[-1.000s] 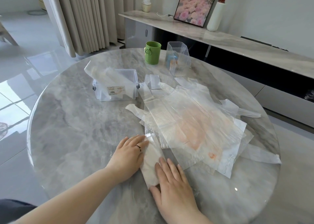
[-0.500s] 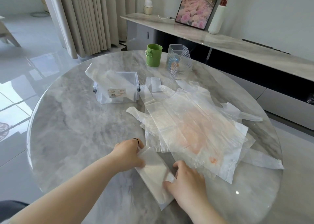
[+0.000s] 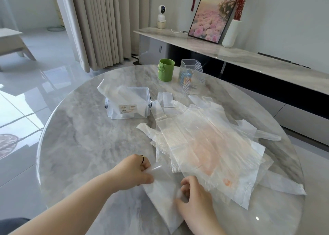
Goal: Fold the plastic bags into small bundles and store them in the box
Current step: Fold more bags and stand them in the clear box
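A long folded strip of clear plastic bag (image 3: pixel 162 197) lies at the near edge of the round marble table (image 3: pixel 76 145). My left hand (image 3: pixel 137 172) pinches the strip's far end, which is lifted a little off the table. My right hand (image 3: pixel 194 197) grips its right edge near the middle. A heap of flat clear plastic bags (image 3: pixel 210 142) covers the table's right half, just beyond my hands. The clear storage box (image 3: pixel 130 103) stands open at the far left, with one rolled bag (image 3: pixel 110 92) sticking out of its top.
A green cup (image 3: pixel 166 70) and a ribbed clear container (image 3: pixel 191 78) stand at the table's far edge. Behind them runs a low marble sideboard (image 3: pixel 249 54) with a picture, a white vase and a small camera. Curtains hang at the back left.
My hands went from pressing flat on the strip to gripping it. The left hand has raised the far end; the right hand has closed on the right edge.
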Available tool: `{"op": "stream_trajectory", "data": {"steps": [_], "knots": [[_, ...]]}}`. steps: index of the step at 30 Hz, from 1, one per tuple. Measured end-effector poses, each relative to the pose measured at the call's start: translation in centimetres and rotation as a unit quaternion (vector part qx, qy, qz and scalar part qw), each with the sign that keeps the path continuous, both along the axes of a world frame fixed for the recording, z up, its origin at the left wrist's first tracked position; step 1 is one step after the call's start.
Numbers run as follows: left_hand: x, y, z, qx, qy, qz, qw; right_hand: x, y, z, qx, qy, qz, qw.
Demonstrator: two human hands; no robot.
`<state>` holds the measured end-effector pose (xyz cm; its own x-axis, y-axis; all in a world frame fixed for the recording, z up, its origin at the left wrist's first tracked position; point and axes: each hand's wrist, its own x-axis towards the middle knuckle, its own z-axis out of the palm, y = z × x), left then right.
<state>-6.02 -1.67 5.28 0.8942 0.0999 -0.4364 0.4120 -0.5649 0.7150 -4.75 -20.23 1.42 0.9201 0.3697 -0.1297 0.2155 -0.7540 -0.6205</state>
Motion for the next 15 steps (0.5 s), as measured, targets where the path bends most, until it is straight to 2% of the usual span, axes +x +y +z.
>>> {"op": "stream_trajectory", "data": {"steps": [2, 4, 7, 9, 15], "knots": [[-0.1, 0.1, 0.6, -0.016, -0.035, 0.050, 0.998, 0.0, 0.0, 0.0, 0.080, 0.015, -0.043, 0.996], [-0.1, 0.1, 1.3, -0.032, -0.075, 0.104, 0.991, -0.1, 0.4, 0.6, 0.122, 0.029, -0.071, 0.990], [0.1, 0.7, 2.2, -0.056, -0.125, 0.185, 0.973, 0.1, 1.6, 1.8, 0.157, -0.062, -0.046, 0.985], [0.6, 1.3, 2.8, -0.062, -0.154, 0.222, 0.961, 1.0, 2.6, 3.0, 0.168, -0.090, -0.027, 0.981], [5.7, 5.9, 6.0, -0.067, -0.242, 0.295, 0.922, 6.0, 6.4, 6.0, 0.171, -0.007, -0.013, 0.985]]}}
